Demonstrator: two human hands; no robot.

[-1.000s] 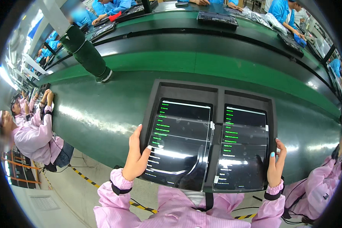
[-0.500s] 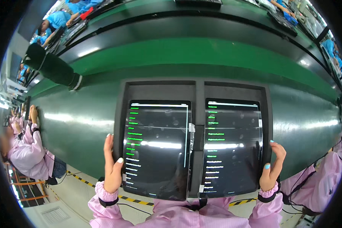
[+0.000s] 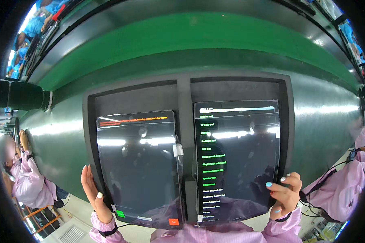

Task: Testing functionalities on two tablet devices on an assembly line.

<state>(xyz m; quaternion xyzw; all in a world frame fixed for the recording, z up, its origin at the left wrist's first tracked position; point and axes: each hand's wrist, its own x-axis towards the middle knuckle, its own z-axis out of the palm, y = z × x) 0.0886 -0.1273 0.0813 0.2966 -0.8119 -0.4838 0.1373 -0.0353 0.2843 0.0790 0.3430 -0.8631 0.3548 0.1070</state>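
Observation:
Two dark tablets lie side by side in a black two-compartment tray [image 3: 184, 95] in front of me. The left tablet [image 3: 140, 170] shows a mostly blank screen, with orange lines on top, a green button low left and a red one low right. A list of green and white lines fills the left side of the right tablet [image 3: 247, 150]. My left hand [image 3: 96, 198] is open along the tray's left side, thumb and fingers apart. Over the right tablet's lower right edge hangs my right hand [image 3: 286, 194], holding nothing, its fingers bent and apart; whether it touches the glass I cannot tell.
The tray rests on a green bench [image 3: 56, 141]. A dark wrapped cylinder [image 3: 24, 95] juts in at the left. People in pink sit at both sides, and a person in blue [image 3: 32, 26] works beyond the far dark rail. Ceiling lights glare across both screens.
The left tablet's list has given way to a nearly blank screen with green and red buttons. My right hand has moved from the tray's right edge over the right tablet. The view has shifted.

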